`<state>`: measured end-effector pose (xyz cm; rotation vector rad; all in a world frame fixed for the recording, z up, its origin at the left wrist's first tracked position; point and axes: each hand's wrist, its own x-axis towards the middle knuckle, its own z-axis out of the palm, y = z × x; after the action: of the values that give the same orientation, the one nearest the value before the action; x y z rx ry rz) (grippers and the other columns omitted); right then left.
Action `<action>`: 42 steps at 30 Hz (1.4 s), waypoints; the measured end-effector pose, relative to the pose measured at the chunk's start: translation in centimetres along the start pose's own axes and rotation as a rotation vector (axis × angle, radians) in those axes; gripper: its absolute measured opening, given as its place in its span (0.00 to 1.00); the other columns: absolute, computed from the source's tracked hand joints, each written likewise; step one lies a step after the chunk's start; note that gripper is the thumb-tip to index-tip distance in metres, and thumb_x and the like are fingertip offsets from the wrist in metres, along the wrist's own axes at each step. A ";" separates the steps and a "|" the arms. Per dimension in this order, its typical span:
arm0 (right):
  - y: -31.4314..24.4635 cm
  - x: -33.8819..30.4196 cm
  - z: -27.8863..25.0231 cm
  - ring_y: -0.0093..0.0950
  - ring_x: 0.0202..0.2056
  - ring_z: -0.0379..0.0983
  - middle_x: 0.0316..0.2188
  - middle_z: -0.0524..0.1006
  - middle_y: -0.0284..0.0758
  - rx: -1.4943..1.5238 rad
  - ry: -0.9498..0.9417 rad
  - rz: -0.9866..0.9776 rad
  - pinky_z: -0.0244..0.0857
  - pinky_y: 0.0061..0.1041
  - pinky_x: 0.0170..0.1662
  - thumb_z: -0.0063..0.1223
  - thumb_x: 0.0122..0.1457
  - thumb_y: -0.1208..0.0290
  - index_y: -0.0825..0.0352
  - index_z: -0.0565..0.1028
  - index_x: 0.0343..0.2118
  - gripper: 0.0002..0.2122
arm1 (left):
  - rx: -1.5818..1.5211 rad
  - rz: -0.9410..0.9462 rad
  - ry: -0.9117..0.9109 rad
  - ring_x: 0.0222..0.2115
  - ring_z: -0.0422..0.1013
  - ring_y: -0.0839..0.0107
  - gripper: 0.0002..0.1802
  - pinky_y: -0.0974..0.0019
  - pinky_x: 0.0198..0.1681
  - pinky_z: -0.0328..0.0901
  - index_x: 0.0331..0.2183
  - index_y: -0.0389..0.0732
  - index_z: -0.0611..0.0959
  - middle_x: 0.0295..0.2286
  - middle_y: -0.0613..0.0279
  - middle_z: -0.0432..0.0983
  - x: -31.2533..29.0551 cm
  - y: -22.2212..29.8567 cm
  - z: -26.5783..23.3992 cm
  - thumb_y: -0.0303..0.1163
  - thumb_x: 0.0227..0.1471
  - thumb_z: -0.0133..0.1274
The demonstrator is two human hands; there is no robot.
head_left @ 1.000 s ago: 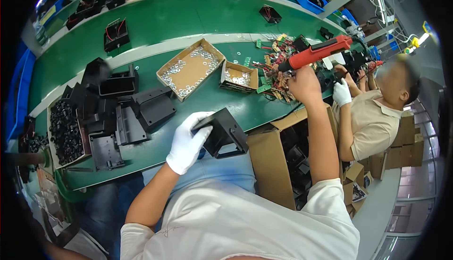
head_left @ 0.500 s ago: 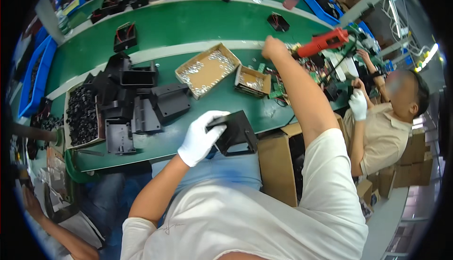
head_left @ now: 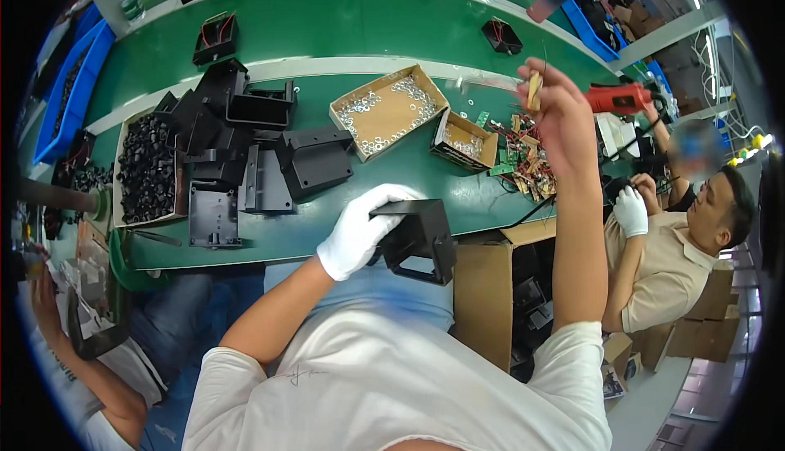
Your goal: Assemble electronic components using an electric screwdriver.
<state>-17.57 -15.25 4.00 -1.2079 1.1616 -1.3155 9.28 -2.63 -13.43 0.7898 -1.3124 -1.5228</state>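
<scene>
Nearest us, our gloved left hand [head_left: 360, 234] grips the black housing [head_left: 443, 248] at its left side; the housing sits tilted, touching the glove and reaching out to its right. We judge it light, stiff and slightly slippery, best held by a wall. Farther off and to the right, our bare right hand [head_left: 560, 107] pinches a small yellowish piece [head_left: 534, 91], probably light and fragile, so better held by its edges.

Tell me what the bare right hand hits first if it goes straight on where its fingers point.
Likely the small black open-topped rectangular box with red wires on the green tabletop, beyond the bare right hand. Depth is unclear, so the hand might pass over it.
</scene>
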 end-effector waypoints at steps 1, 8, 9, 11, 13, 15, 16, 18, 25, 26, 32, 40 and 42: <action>-0.1 -2.3 0.8 0.29 0.41 0.77 0.51 0.79 0.46 0.084 -0.042 0.066 0.70 0.21 0.47 0.43 0.57 0.83 0.76 0.76 0.55 0.21 | -0.140 0.007 -0.039 0.44 0.76 0.64 0.14 0.64 0.49 0.70 0.44 0.36 0.83 0.46 0.53 0.81 0.1 0.2 -0.1 0.25 0.54 0.54; 2.1 -11.5 2.2 0.30 0.44 0.77 0.53 0.77 0.49 0.178 -0.217 0.262 0.72 0.25 0.52 0.45 0.62 0.78 0.78 0.70 0.60 0.22 | -0.461 0.017 -0.335 0.42 0.74 0.59 0.11 0.61 0.50 0.69 0.37 0.38 0.83 0.45 0.48 0.80 0.4 3.9 1.6 0.32 0.54 0.52; 2.5 -12.3 2.5 0.30 0.45 0.77 0.54 0.77 0.50 0.178 -0.253 0.281 0.72 0.26 0.53 0.45 0.64 0.77 0.79 0.69 0.62 0.23 | -0.424 0.036 -0.392 0.43 0.74 0.58 0.12 0.59 0.53 0.68 0.36 0.39 0.83 0.45 0.48 0.79 0.1 3.9 2.0 0.36 0.54 0.52; 3.7 -13.3 3.4 0.31 0.47 0.77 0.55 0.76 0.50 0.419 -0.193 0.288 0.72 0.27 0.54 0.45 0.68 0.72 0.78 0.66 0.64 0.23 | -0.522 -0.021 -0.419 0.43 0.73 0.58 0.12 0.59 0.53 0.67 0.36 0.38 0.83 0.45 0.48 0.79 -0.7 3.4 2.2 0.36 0.54 0.52; 5.8 -15.0 4.1 0.31 0.49 0.77 0.56 0.76 0.50 0.571 -0.125 0.286 0.72 0.25 0.53 0.45 0.70 0.69 0.78 0.65 0.65 0.24 | -0.707 -0.069 -0.434 0.42 0.73 0.58 0.13 0.59 0.54 0.67 0.36 0.37 0.84 0.45 0.48 0.79 -1.3 3.1 1.9 0.35 0.54 0.51; 7.7 -17.5 4.6 0.31 0.48 0.78 0.54 0.78 0.48 0.667 -0.080 0.307 0.72 0.22 0.48 0.47 0.70 0.68 0.78 0.66 0.64 0.24 | -0.787 -0.100 -0.434 0.42 0.73 0.58 0.13 0.59 0.54 0.66 0.36 0.37 0.84 0.44 0.49 0.79 -1.6 2.8 1.5 0.35 0.54 0.51; 8.0 -18.9 4.9 0.30 0.45 0.79 0.51 0.79 0.47 0.625 -0.091 0.332 0.73 0.20 0.45 0.49 0.68 0.70 0.77 0.68 0.63 0.23 | -0.668 -0.075 -0.375 0.42 0.73 0.59 0.13 0.60 0.53 0.66 0.37 0.36 0.84 0.44 0.49 0.79 -1.6 2.3 1.2 0.34 0.54 0.51; 7.8 -20.5 5.2 0.28 0.41 0.79 0.46 0.81 0.45 0.430 -0.140 0.393 0.72 0.18 0.42 0.51 0.66 0.73 0.76 0.72 0.60 0.21 | -0.428 -0.025 -0.250 0.42 0.73 0.60 0.14 0.61 0.52 0.67 0.38 0.34 0.84 0.44 0.49 0.79 -2.0 1.5 0.6 0.32 0.54 0.51; 10.5 -20.2 4.1 0.21 0.31 0.79 0.35 0.84 0.39 0.109 -0.049 0.411 0.74 0.19 0.36 0.59 0.60 0.80 0.73 0.79 0.48 0.12 | 0.166 -0.003 -0.079 0.42 0.72 0.62 0.14 0.64 0.50 0.66 0.40 0.30 0.83 0.44 0.51 0.78 -2.2 5.4 3.3 0.26 0.52 0.51; 10.2 -20.0 3.9 0.22 0.31 0.80 0.35 0.85 0.40 0.062 -0.034 0.411 0.74 0.19 0.36 0.58 0.61 0.79 0.73 0.79 0.47 0.11 | 0.158 -0.027 -0.033 0.42 0.72 0.63 0.15 0.64 0.50 0.66 0.41 0.30 0.83 0.44 0.51 0.78 -2.4 5.6 3.6 0.25 0.52 0.51; 9.1 -20.1 0.3 0.30 0.34 0.82 0.40 0.84 0.49 0.552 0.226 0.570 0.73 0.19 0.34 0.48 0.66 0.69 0.74 0.75 0.50 0.16 | -0.053 -0.203 0.174 0.44 0.71 0.66 0.18 0.66 0.51 0.65 0.49 0.32 0.80 0.45 0.52 0.77 -2.7 5.7 3.0 0.22 0.55 0.49; 8.9 -21.1 1.1 0.25 0.30 0.70 0.41 0.77 0.47 0.915 -0.019 0.190 0.64 0.18 0.30 0.44 0.65 0.72 0.72 0.73 0.48 0.13 | -0.192 -0.223 0.287 0.43 0.70 0.74 0.22 0.69 0.48 0.65 0.55 0.32 0.75 0.45 0.54 0.77 -2.5 5.5 3.4 0.23 0.60 0.50; 9.1 -20.7 1.2 0.25 0.31 0.68 0.42 0.76 0.48 0.764 0.046 0.141 0.63 0.18 0.29 0.44 0.64 0.74 0.72 0.72 0.48 0.12 | -0.022 -0.346 0.236 0.44 0.70 0.73 0.23 0.69 0.49 0.65 0.56 0.31 0.74 0.47 0.53 0.76 -1.8 6.5 3.3 0.23 0.59 0.52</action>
<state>-15.07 4.66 -6.50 -0.5290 0.6457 -1.4829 8.47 0.35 -6.58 1.1901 -1.0193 -1.6467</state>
